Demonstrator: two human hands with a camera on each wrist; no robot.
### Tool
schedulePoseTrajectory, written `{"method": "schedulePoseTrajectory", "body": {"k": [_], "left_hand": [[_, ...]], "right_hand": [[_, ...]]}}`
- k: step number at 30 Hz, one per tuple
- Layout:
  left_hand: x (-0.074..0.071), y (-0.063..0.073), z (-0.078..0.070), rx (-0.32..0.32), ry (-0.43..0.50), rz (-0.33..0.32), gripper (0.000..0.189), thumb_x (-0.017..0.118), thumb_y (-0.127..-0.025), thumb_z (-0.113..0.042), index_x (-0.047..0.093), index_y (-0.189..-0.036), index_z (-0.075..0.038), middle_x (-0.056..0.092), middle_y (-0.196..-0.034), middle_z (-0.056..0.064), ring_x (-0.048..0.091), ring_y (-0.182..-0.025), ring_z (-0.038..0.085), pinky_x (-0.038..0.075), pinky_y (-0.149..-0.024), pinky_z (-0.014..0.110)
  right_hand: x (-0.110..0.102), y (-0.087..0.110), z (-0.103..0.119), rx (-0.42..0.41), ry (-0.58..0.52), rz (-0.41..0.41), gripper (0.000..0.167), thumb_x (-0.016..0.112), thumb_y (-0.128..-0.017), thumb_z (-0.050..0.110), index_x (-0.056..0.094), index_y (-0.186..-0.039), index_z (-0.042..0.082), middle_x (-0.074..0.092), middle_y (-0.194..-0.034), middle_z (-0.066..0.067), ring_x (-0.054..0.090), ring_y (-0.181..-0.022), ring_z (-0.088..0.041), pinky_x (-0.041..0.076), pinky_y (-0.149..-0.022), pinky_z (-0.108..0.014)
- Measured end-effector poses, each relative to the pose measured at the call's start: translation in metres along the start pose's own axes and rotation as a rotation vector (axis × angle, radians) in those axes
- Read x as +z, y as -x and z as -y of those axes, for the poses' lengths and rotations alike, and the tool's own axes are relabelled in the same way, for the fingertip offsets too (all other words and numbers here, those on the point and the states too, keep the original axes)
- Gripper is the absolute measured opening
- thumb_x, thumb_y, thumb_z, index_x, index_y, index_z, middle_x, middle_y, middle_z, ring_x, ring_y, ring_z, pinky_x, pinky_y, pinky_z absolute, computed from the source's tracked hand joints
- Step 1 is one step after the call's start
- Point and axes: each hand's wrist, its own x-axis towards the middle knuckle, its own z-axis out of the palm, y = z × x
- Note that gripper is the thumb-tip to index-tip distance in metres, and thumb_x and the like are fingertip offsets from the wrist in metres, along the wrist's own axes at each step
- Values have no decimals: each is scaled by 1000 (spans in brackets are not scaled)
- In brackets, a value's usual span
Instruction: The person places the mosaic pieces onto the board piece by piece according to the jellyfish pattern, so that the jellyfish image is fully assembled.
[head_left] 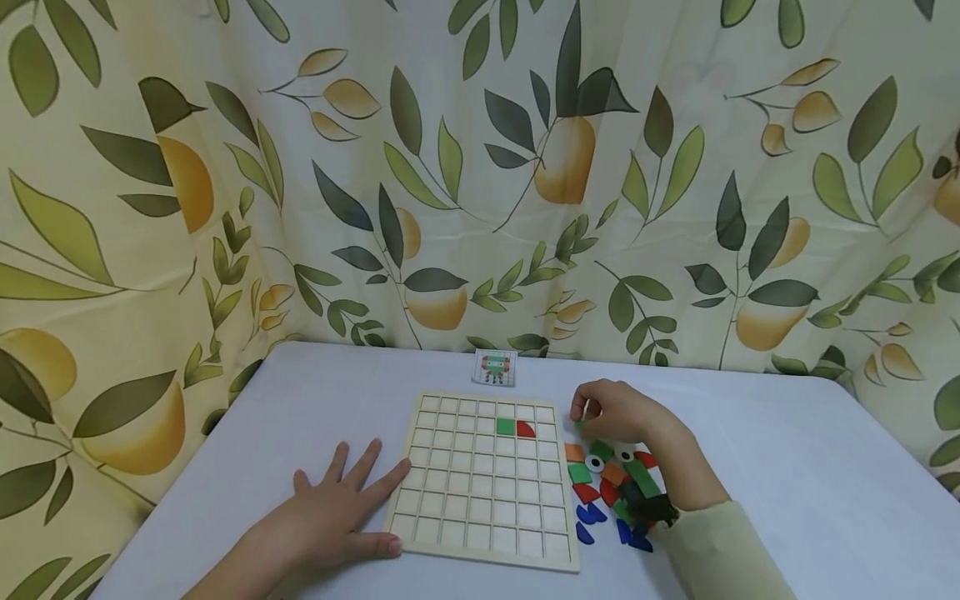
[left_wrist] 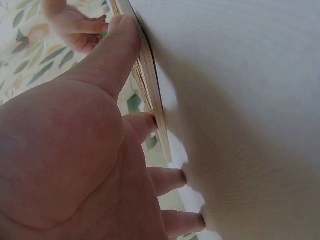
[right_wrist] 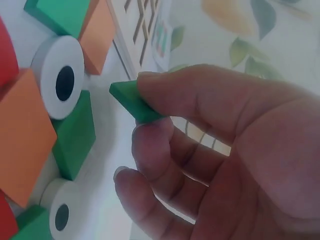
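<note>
A wooden grid board (head_left: 482, 486) lies on the table with a green square (head_left: 506, 427) and a red quarter-round piece (head_left: 526, 430) side by side in its upper cells. My left hand (head_left: 322, 518) has its fingers spread, with the thumb and one fingertip against the board's left edge. Just off the board's upper right side, my right hand (head_left: 621, 413) pinches a small green tile (right_wrist: 131, 101) between thumb and finger. The tile's full outline is partly covered by the fingertips.
Loose pieces lie right of the board: orange tiles (head_left: 612, 474), white discs with black dots (head_left: 594, 463), red pieces (head_left: 585, 493) and blue pieces (head_left: 584, 533). Behind the board is a small picture card (head_left: 494, 367). A leaf-patterned curtain (head_left: 480, 208) hangs at the table's back edge.
</note>
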Motion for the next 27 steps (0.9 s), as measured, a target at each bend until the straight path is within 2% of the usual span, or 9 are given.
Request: {"method": "schedulePoseTrajectory", "body": {"k": [3, 10, 15, 21, 27], "left_hand": [[-2, -1, 0, -6, 1, 1, 94, 57, -76, -80, 28, -157, -40, 18, -166, 14, 13, -146, 58, 17, -89, 90], [-1, -4, -1, -31, 11, 19, 96, 59, -74, -80, 29, -156, -40, 17, -166, 13, 12, -146, 57, 15, -89, 90], [2, -5, 1, -28, 1, 20, 97, 58, -74, -82, 28, -156, -41, 17, -166, 13, 12, -146, 57, 16, -88, 90], [2, -5, 1, -33, 4, 29, 96, 57, -74, -82, 28, -156, -42, 16, -167, 13, 11, -146, 57, 15, -89, 90], [1, -3, 1, -32, 9, 28, 96, 57, -75, -81, 28, -156, -41, 16, -167, 13, 11, -146, 58, 15, -89, 90]], "right_hand": [[0, -2, 3, -14, -9, -19, 15, 74, -82, 6, 64, -91, 13, 56, -81, -5, 52, -77, -21, 47, -63, -33], [5, -9, 8, -121, -11, -151, 12, 74, -86, 10, 65, -93, 14, 58, -78, -2, 51, -73, -19, 44, -65, -32], [14, -12, 10, -142, -33, -203, 11, 72, -87, 8, 66, -93, 15, 58, -79, 0, 51, -75, -19, 45, -66, -32], [26, -18, 19, -155, -87, -173, 10, 71, -88, 9, 67, -93, 16, 62, -84, 2, 54, -79, -19, 48, -71, -32], [38, -19, 30, -222, -145, -111, 11, 72, -89, 8, 65, -91, 16, 62, -83, 2, 54, -76, -18, 48, -70, -33]]}}
